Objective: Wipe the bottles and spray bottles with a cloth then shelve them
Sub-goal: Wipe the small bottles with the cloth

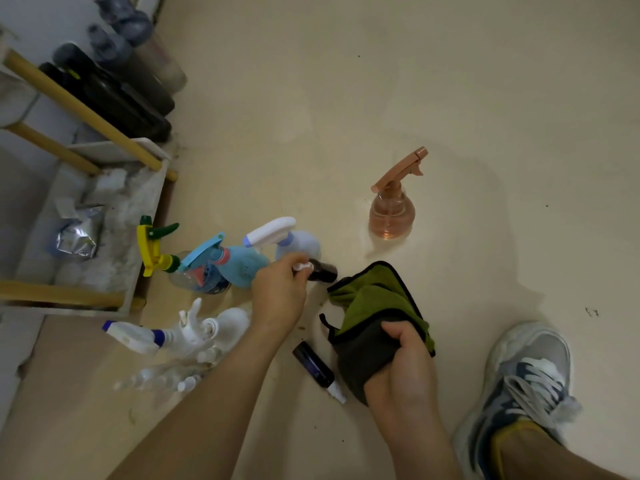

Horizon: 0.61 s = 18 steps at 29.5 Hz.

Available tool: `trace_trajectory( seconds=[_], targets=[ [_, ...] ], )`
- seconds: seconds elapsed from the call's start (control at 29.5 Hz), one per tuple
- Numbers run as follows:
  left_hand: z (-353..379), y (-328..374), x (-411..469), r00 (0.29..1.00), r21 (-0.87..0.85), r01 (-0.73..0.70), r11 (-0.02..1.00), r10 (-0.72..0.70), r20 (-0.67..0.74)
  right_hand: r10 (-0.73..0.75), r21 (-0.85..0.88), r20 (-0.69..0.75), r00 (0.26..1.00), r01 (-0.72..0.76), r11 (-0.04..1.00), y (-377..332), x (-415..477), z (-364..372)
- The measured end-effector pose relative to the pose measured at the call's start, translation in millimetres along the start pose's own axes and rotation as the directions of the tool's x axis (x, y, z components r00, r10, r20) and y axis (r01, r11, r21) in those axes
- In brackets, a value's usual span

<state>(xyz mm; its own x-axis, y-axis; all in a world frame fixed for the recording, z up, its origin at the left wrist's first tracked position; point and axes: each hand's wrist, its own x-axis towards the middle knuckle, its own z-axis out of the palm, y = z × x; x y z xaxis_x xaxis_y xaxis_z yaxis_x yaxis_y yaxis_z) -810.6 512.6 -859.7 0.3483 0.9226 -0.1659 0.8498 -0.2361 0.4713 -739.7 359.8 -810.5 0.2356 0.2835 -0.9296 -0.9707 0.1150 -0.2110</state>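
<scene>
Small dark bottle with a white cap [323, 270], tilted low near the beige floor [346, 98], has its cap end pinched in the curled fingers [294, 264] of the left hand [278, 296]; just beside it, the right hand [405, 362] clenches a green-and-grey microfibre cloth [375, 299]

Floor: you are looking down on a pale cream floor [381, 81]; it is smooth, with a few dark specks and faint scuffs; a paler patch lies near its middle.
Wall: a white wall [41, 15] shows at your upper left; a dark seam runs where it meets the floor.
Furniture: at your left stands a low white shelf unit [117, 251]; yellow wooden rails [79, 105] frame it; its lower tray looks dusty and stained grey.
Light: dim and even around you; shadows are soft and short.
</scene>
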Motion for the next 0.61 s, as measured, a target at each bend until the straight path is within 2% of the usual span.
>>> trace_trajectory(
  seconds=[0.07,0.1,0.17,0.27,0.37,0.44,0.51,0.61],
  targets=[
    [-28,3,-15,0.994,-0.235,0.07,0.969,-0.088,-0.069,0.001,0.036,0.036,0.999,-0.002,0.999,-6,-9,6],
    [-45,6,-24,0.985,-0.377,0.094,0.921,-0.143,-0.102,0.0,0.058,0.077,0.997,-0.005,0.998,-9,-15,10],
    [-85,16,-45,0.963,-0.619,0.085,0.781,-0.225,-0.15,-0.011,0.127,0.183,0.983,-0.013,0.992,-17,-35,20],
    [-140,32,-79,0.947,-0.806,0.03,0.592,-0.274,-0.166,0.027,0.184,0.404,0.914,-0.111,0.977,-25,-73,33],
    [-186,44,-115,0.951,-0.892,-0.039,0.45,-0.258,-0.172,0.041,0.175,0.624,0.781,-0.191,0.966,-23,-116,42],
    [-213,48,-139,0.957,-0.908,-0.086,0.409,-0.219,-0.189,-0.018,0.113,0.697,0.717,-0.085,0.99,-16,-145,45],
    [-234,48,-157,0.959,-0.891,-0.14,0.433,-0.164,-0.231,-0.114,0.108,0.72,0.684,0.052,0.993,-13,-170,49],
    [-266,43,-180,0.94,-0.813,-0.248,0.527,-0.071,-0.333,-0.281,0.119,0.751,0.597,0.296,0.948,-7,-211,52]
  ],
)
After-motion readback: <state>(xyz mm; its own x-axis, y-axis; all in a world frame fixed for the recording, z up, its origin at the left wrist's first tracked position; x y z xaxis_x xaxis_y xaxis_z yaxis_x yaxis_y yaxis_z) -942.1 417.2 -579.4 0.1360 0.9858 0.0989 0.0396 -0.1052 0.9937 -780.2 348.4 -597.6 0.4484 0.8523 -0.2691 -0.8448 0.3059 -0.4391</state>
